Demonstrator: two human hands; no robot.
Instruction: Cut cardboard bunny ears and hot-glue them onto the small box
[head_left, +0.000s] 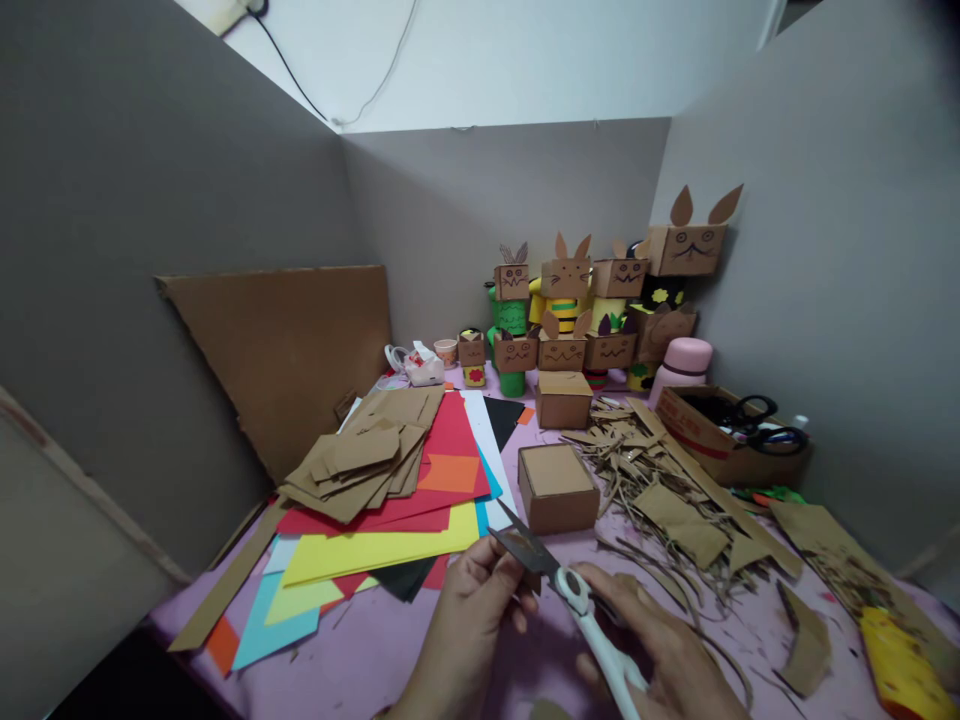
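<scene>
My right hand (667, 650) grips white-handled scissors (592, 615), whose dark blades point up and left toward a small closed cardboard box (556, 486). My left hand (469, 610) pinches a small brown cardboard scrap (531, 578) right at the blades. Both hands hover low over the pink tabletop (390, 650) at the front edge. Whether the blades are biting the scrap is hard to tell.
Coloured paper sheets (375, 550) and cut cardboard pieces (364, 460) lie to the left. Cardboard strips (675, 500) litter the right. Rabbit-faced box figures (592, 310) line the back, beside a pink bottle (682, 365) and a box holding black scissors (750, 420). Grey partition walls enclose the table.
</scene>
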